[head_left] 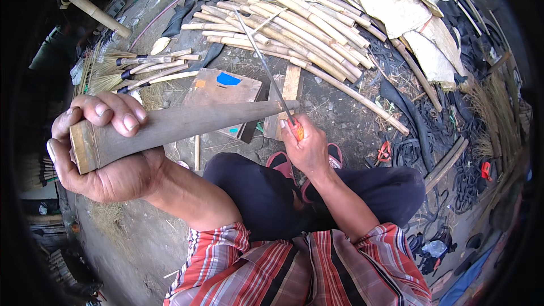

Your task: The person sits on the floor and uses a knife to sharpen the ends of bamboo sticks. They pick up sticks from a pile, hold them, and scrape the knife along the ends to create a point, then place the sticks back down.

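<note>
Our left hand [107,158] grips the tapered wooden stick [181,126] steady (centre frame) while our right hand [309,147] clasps the orange-handled saw [266,68] against its tip.

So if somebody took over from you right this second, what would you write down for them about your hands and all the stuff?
Left hand: gripped around the thick end of a tapered wooden piece, held up with its narrow tip pointing right.
Right hand: closed on the orange handle of a thin metal rod, which meets the tip of the wood.
Nearby: pile of bamboo sticks ahead on the ground, finished brooms to the left, a flat wooden block in front of the knees, black rubber strips to the right.
Done: the wood looks shaped and smooth.
Left: the work at the tip is in progress; how far along cannot be told.
</note>
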A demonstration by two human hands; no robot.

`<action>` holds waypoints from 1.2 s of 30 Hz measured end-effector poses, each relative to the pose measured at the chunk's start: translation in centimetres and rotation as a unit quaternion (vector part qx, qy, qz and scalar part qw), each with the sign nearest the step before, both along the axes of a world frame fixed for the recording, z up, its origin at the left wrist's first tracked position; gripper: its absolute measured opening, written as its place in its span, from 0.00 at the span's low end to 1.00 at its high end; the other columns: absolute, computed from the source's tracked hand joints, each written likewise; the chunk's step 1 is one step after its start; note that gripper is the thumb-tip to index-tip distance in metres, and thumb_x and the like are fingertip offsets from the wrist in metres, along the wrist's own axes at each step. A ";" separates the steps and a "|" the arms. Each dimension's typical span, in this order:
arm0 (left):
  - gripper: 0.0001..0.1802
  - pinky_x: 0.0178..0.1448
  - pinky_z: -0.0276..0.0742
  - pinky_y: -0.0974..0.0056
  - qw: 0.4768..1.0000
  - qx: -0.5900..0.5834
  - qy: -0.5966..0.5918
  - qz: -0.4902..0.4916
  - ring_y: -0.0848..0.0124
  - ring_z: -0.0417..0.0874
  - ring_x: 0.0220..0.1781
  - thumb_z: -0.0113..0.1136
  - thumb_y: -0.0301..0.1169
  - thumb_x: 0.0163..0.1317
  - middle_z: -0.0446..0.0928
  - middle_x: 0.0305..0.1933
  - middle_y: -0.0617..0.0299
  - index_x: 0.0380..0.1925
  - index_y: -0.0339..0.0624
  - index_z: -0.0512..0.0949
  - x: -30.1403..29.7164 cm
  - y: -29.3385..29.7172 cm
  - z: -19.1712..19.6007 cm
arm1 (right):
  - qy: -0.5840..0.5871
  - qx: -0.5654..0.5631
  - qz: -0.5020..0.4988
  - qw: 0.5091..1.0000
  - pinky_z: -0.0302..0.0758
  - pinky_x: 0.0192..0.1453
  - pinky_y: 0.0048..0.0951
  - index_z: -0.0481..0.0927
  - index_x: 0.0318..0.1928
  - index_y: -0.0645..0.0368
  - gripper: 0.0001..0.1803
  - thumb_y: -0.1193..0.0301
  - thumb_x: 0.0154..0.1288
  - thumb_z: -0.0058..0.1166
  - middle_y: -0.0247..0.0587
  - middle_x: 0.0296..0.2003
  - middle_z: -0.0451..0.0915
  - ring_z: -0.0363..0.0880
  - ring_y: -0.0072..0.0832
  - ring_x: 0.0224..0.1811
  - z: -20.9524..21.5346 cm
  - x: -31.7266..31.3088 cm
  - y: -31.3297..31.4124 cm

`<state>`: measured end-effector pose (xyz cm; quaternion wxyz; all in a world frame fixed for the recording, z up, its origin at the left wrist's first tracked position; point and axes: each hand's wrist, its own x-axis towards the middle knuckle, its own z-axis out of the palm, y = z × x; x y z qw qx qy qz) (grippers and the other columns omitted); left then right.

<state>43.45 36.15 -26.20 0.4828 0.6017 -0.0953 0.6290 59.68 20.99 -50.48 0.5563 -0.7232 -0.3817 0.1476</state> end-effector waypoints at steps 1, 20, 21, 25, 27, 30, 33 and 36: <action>0.30 0.25 0.76 0.60 1.000 0.002 0.001 0.000 0.64 0.77 0.22 0.29 0.46 0.79 0.77 0.33 0.49 0.47 0.36 0.79 0.2 0.1 0.1 | 0.003 0.042 0.014 0.999 0.78 0.35 0.50 0.78 0.40 0.63 0.16 0.61 0.70 0.61 0.62 0.30 0.83 0.84 0.60 0.34 -0.6 0.0 -0.1; 0.31 0.24 0.69 0.65 0.993 -0.108 0.002 -0.046 0.68 0.70 0.22 0.33 0.55 0.79 0.69 0.26 0.58 0.33 0.42 0.76 -0.6 0.4 -0.9 | 0.021 -0.151 -0.015 0.988 0.78 0.35 0.53 0.79 0.37 0.65 0.17 0.60 0.70 0.60 0.63 0.27 0.82 0.83 0.62 0.33 -0.7 0.8 1.3; 0.31 0.24 0.69 0.65 0.993 -0.108 0.005 -0.042 0.68 0.70 0.22 0.33 0.54 0.80 0.69 0.26 0.58 0.32 0.42 0.76 -0.7 0.2 -0.9 | 0.019 -0.133 -0.016 0.991 0.78 0.35 0.50 0.79 0.36 0.65 0.17 0.61 0.70 0.60 0.62 0.26 0.82 0.83 0.61 0.32 -0.6 0.8 1.0; 0.31 0.23 0.69 0.65 0.996 -0.087 0.007 -0.030 0.68 0.69 0.21 0.33 0.53 0.79 0.69 0.25 0.57 0.32 0.41 0.75 -0.7 -0.7 -0.6 | 0.008 -0.003 -0.017 1.000 0.79 0.35 0.46 0.80 0.40 0.64 0.14 0.63 0.69 0.62 0.59 0.26 0.82 0.84 0.56 0.29 -0.9 0.1 -0.4; 0.31 0.23 0.69 0.65 0.996 -0.070 -0.006 -0.051 0.69 0.69 0.21 0.33 0.53 0.80 0.69 0.25 0.57 0.32 0.41 0.75 -0.5 -1.1 -0.1 | -0.007 -0.006 -0.016 1.000 0.79 0.36 0.47 0.80 0.40 0.64 0.15 0.63 0.69 0.61 0.59 0.27 0.82 0.84 0.57 0.30 -1.7 -0.1 -0.6; 0.31 0.23 0.70 0.65 0.997 -0.079 0.028 0.002 0.69 0.69 0.21 0.31 0.52 0.80 0.70 0.25 0.57 0.32 0.42 0.75 0.2 -1.3 0.5 | -0.055 -0.145 -0.009 0.988 0.78 0.40 0.53 0.80 0.38 0.64 0.17 0.60 0.70 0.60 0.62 0.29 0.82 0.84 0.62 0.35 -4.1 1.0 0.2; 0.31 0.21 0.69 0.66 0.997 -0.037 0.031 -0.057 0.70 0.68 0.20 0.29 0.52 0.80 0.69 0.24 0.59 0.31 0.43 0.76 -0.1 -1.4 1.1 | 0.117 -0.264 -0.091 0.953 0.78 0.40 0.53 0.80 0.38 0.64 0.17 0.59 0.70 0.59 0.63 0.30 0.83 0.84 0.63 0.36 -5.7 2.3 -0.4; 0.31 0.19 0.71 0.67 0.993 -0.042 0.039 -0.107 0.72 0.69 0.19 0.32 0.52 0.80 0.69 0.23 0.60 0.33 0.42 0.77 -0.4 -1.5 0.8 | 0.025 -0.120 -0.057 0.991 0.78 0.40 0.51 0.80 0.37 0.64 0.18 0.59 0.71 0.58 0.62 0.29 0.83 0.85 0.61 0.34 -5.3 2.0 -1.1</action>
